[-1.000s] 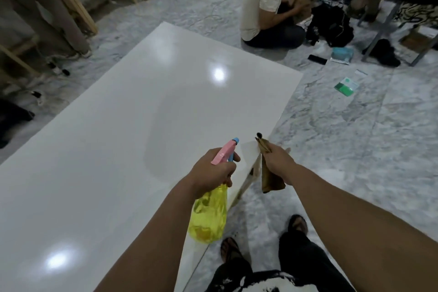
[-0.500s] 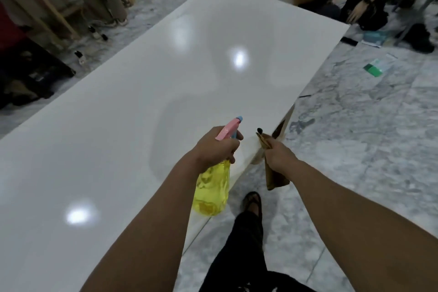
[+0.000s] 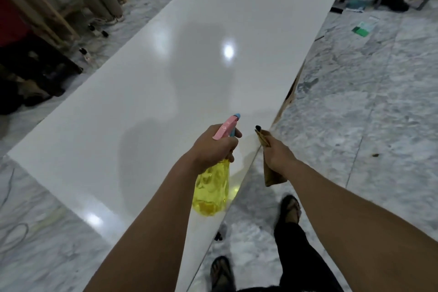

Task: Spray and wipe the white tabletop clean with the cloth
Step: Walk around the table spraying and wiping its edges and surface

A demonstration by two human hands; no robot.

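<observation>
The glossy white tabletop (image 3: pixel 166 73) runs from the near left to the far right. My left hand (image 3: pixel 213 147) grips a yellow spray bottle (image 3: pixel 211 192) by its pink and blue trigger head, held over the table's near right edge with the nozzle pointing out over the top. My right hand (image 3: pixel 277 152) holds a folded brown cloth (image 3: pixel 272 173) just off that edge, and the cloth hangs down beside the table over the floor.
Grey marble floor (image 3: pixel 367 125) lies to the right, with my sandalled feet below. Wooden frames and posts (image 3: pixel 47 14) stand at the left with dark things under them. Another person's hand, bags and papers (image 3: pixel 360 28) lie at the far right.
The view has swung so that more of the tabletop shows and the seated people have left the frame. Both hands keep their hold on the bottle and the cloth near the edge.
</observation>
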